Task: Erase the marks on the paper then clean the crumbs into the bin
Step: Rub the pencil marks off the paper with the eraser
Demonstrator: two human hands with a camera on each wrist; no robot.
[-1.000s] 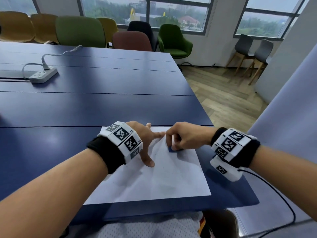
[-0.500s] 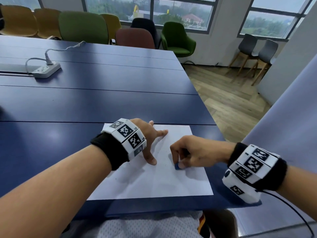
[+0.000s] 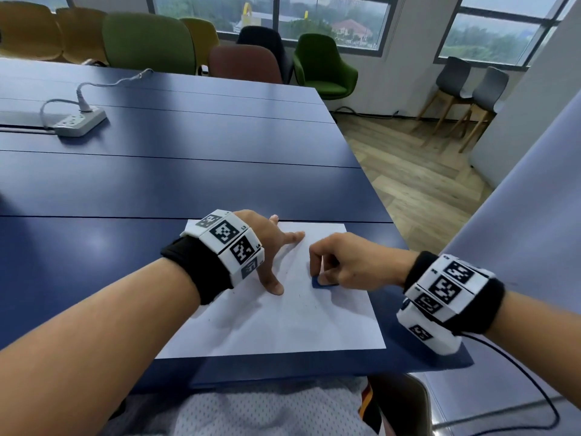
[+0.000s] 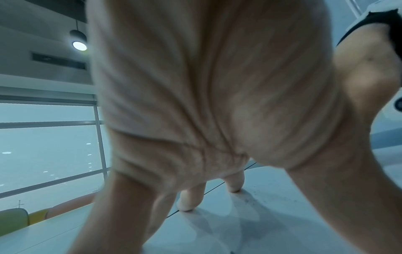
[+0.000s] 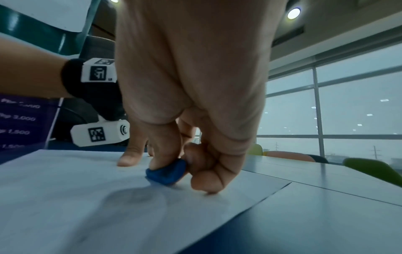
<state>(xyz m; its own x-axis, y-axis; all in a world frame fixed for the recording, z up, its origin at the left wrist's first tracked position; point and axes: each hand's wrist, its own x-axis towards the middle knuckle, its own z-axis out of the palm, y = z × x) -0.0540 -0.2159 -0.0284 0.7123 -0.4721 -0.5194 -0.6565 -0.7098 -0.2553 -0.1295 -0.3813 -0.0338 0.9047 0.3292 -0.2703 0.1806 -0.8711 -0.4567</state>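
A white sheet of paper [image 3: 283, 325] lies on the blue table [image 3: 157, 184] near its front right corner. My left hand [image 3: 270, 247] presses down on the paper's upper left part with spread, straight fingers [image 4: 187, 202]. My right hand [image 3: 342, 265] pinches a small blue eraser [image 3: 323, 283] and holds it against the paper, to the right of the left thumb. The eraser [image 5: 167, 173] sits squeezed between thumb and fingertips in the right wrist view. Dark crumbs [image 4: 256, 197] speckle the paper [image 4: 272, 214] by the left fingers. A faint grey smudge [image 5: 139, 197] shows on the sheet [image 5: 65, 206]. No bin is in view.
A white power strip [image 3: 80, 122] with its cable lies at the table's far left. Coloured chairs [image 3: 147, 42] line the far edge. The table's right edge drops to a wooden floor [image 3: 418, 184]. A black cable [image 3: 518, 372] trails from my right wrist.
My right hand has drawn the eraser down the paper toward me, from beside the left index fingertip to level with the thumb. The left hand keeps pressing on the sheet.
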